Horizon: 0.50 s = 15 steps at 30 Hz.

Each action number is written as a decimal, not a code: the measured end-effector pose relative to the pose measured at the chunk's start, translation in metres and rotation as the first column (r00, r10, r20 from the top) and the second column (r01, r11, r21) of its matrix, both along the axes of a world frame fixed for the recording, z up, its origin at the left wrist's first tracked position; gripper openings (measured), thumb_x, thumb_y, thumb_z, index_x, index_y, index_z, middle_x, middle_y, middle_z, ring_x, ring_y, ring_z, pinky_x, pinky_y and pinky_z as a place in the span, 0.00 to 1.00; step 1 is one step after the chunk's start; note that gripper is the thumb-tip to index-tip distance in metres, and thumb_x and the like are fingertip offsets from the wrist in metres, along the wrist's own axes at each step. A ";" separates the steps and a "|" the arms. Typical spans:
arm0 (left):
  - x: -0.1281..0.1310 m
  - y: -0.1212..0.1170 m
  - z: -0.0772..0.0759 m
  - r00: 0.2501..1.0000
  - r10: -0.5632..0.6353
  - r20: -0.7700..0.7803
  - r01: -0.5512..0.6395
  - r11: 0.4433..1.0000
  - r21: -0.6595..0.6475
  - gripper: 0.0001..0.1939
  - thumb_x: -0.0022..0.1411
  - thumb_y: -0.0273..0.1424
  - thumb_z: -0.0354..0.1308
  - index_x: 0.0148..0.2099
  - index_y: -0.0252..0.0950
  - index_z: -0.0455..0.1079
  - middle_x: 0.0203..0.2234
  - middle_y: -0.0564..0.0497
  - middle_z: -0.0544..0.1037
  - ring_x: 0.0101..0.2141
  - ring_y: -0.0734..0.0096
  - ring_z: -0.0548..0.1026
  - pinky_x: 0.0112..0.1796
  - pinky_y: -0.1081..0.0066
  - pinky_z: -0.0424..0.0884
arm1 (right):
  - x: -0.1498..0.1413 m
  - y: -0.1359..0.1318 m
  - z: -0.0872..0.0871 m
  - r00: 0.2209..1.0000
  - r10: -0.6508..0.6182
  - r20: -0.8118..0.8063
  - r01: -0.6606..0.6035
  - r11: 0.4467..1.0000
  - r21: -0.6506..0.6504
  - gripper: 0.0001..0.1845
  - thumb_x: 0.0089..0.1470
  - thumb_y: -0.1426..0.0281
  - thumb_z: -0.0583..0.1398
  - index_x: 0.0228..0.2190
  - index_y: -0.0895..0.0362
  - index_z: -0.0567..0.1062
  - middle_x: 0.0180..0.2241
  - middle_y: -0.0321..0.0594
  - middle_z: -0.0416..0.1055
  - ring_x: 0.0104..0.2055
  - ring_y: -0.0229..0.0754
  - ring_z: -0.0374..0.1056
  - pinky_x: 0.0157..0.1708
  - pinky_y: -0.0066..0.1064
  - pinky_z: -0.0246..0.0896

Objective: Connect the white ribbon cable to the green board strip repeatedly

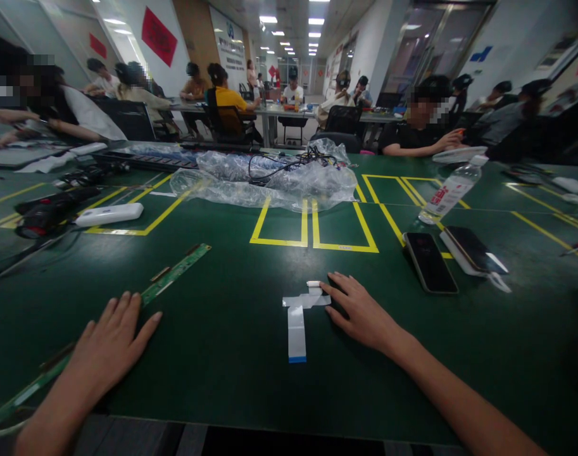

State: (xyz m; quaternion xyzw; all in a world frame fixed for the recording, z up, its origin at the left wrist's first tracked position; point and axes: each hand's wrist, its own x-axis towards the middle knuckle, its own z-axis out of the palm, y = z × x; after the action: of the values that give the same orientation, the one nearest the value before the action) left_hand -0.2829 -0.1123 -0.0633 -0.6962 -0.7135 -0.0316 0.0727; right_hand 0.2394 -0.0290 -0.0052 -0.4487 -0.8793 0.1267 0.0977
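My left hand (109,345) lies flat on the green table (232,329) with its fingers stretched out, resting over a long thin green circuit strip (175,273) that runs from the near left edge toward the middle. My right hand (359,310) also lies flat, fingers apart, its fingertips touching the end of a white flat ribbon cable (297,323) with a blue tip. A second short white cable piece crosses the first near the top. Neither hand holds anything.
Two phones (430,261) (473,249) lie to the right, with a plastic water bottle (447,192) lying behind them. Crumpled clear plastic wrap with black cables (279,180) sits mid-table over yellow tape outlines. A white bar (109,214) and dark tools lie at left. Several people sit around the tables.
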 end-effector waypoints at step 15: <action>0.206 0.094 0.063 0.825 -0.529 0.201 0.566 0.780 -0.269 0.37 0.73 0.50 0.37 0.74 0.31 0.43 0.71 0.40 0.44 0.70 0.53 0.45 0.66 0.46 0.49 | 0.002 -0.001 0.001 1.000 -0.009 0.011 0.009 1.000 0.026 0.30 0.63 0.61 0.58 0.65 0.51 0.64 0.70 0.49 0.50 0.72 0.57 0.43 0.67 0.58 0.43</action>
State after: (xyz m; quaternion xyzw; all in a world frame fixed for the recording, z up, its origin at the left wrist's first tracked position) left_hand -0.0765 -0.0184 -0.0002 -0.8726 -0.4788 0.0238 -0.0934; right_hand 0.2409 -0.0305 -0.0044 -0.4522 -0.8793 0.1122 0.0990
